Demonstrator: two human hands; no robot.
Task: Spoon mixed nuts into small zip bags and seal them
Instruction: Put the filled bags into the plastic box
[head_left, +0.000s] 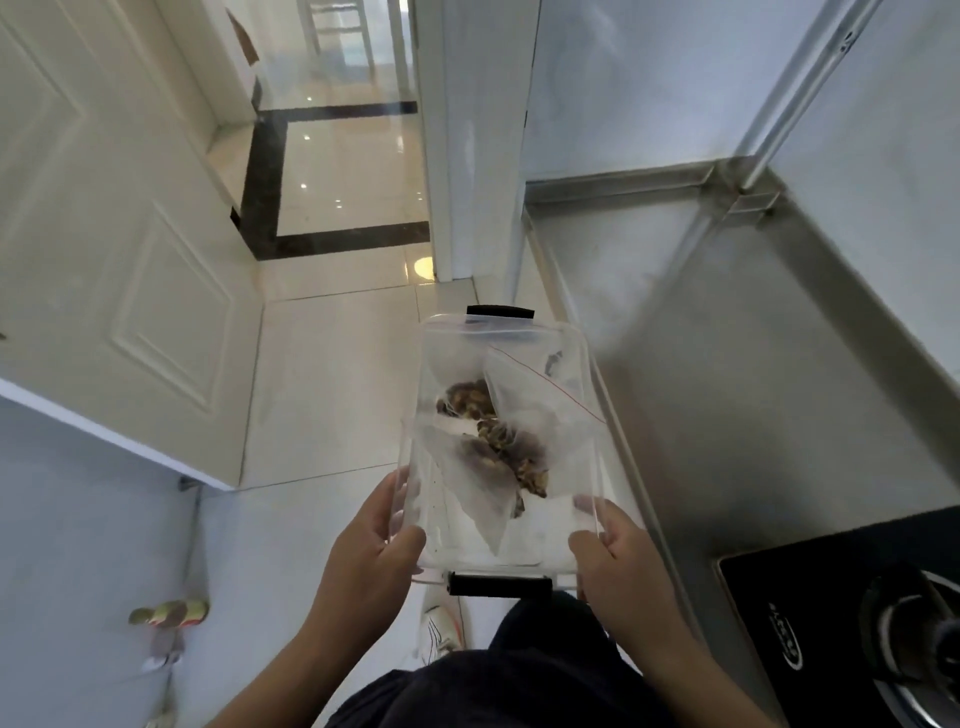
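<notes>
A clear plastic box (582, 364) is held up over the floor. Its near left corner is gripped by the left hand (371, 551), its near right corner by the right hand (618, 556), both hands closed around its rim. Small zip bags (540, 410) of nuts (467, 397) are piled inside. The load is probably light, the walls smooth and maybe slippery. The steel counter (753, 364) edge is close on the right; open floor is left.
</notes>
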